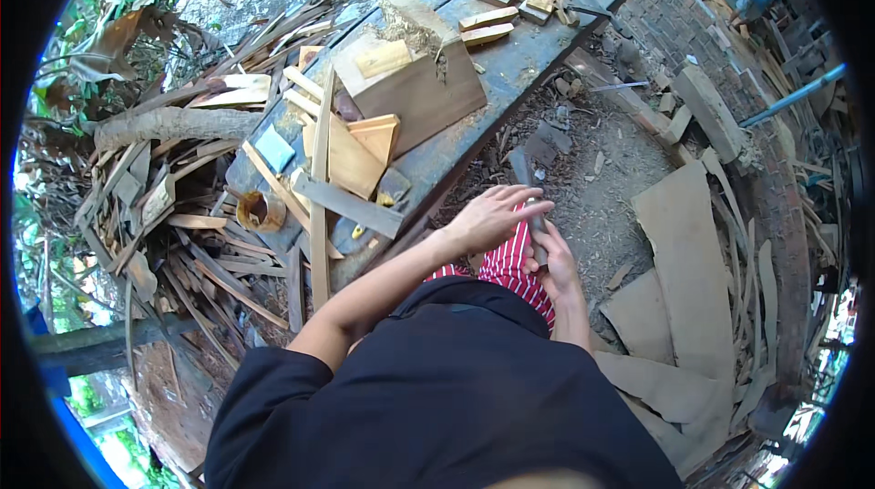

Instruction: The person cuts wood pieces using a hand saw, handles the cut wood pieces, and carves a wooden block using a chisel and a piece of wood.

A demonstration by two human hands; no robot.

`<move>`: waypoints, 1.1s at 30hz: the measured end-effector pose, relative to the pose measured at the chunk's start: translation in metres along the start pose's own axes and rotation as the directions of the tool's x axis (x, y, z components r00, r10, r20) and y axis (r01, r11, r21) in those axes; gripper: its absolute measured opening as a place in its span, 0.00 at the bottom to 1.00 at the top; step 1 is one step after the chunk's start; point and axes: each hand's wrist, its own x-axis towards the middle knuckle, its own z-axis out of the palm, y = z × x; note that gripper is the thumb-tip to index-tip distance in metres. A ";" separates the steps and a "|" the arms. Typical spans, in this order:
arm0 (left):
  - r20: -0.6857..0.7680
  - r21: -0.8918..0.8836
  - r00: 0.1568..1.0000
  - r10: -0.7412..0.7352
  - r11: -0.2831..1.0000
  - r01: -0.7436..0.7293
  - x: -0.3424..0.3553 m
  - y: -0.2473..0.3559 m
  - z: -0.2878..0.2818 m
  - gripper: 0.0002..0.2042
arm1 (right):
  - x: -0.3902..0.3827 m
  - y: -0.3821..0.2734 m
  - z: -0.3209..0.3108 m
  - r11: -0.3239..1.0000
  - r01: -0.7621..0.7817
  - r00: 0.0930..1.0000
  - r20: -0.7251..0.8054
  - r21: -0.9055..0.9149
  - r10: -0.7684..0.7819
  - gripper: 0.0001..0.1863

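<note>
My right hand (558,257) is closed around the handle of a grey tool with a flat, widening blade (521,164), which looks like a chisel; it points away from me, over the ground. Across the upper part of the handle lies my left hand (488,217), its fingers stretched out and nearly flat, touching or just above the tool. Both hands are over my red-and-white striped trousers (506,257). Part of the handle is hidden by the fingers.
A long dark workbench (437,156) stands ahead and left, bearing a large wooden block (433,106), boards and offcuts. Scrap wood (210,243) is heaped on the left. Flattened brown sheets (688,252) lie at right, near a stone-like beam (706,111) and a brick edge.
</note>
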 end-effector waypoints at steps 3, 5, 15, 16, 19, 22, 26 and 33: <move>-0.057 -0.045 0.998 -0.014 0.999 0.011 0.037 -0.026 0.010 0.32 | 0.042 -0.042 0.018 0.966 -0.049 0.985 0.150 -0.252 0.089 0.11; -0.029 -0.076 0.991 -0.128 0.989 0.126 0.050 -0.054 0.005 0.31 | 0.068 -0.073 0.028 0.945 -0.065 0.934 0.313 -0.319 0.170 0.12; -0.146 -0.864 0.041 -0.988 0.148 0.482 0.136 -0.158 -0.009 0.09 | 0.300 -0.248 -0.042 0.725 0.198 0.916 0.387 -0.660 0.102 0.16; -0.062 -0.907 -0.103 -0.993 0.013 0.420 0.147 -0.156 -0.028 0.09 | 0.331 -0.264 -0.056 0.604 0.249 0.932 0.358 -0.757 0.065 0.16; -0.181 -0.963 -0.277 -0.944 0.112 0.247 0.155 -0.167 -0.039 0.08 | 0.428 -0.310 -0.103 0.634 0.153 0.964 0.257 -0.758 0.074 0.14; -0.194 -0.972 -0.365 -0.911 0.130 0.194 0.171 -0.172 -0.050 0.07 | 0.514 -0.330 -0.122 0.552 0.268 0.944 0.330 -0.789 0.012 0.13; -0.266 -0.942 -0.463 -0.845 0.128 0.309 0.196 -0.164 -0.058 0.05 | 0.599 -0.308 -0.073 0.276 0.445 0.895 0.436 -0.852 -0.097 0.18; -0.323 -0.929 -0.577 -0.750 0.136 0.343 0.207 -0.128 -0.063 0.05 | 0.706 -0.271 0.016 -0.645 0.533 0.565 0.798 -0.548 -0.210 0.24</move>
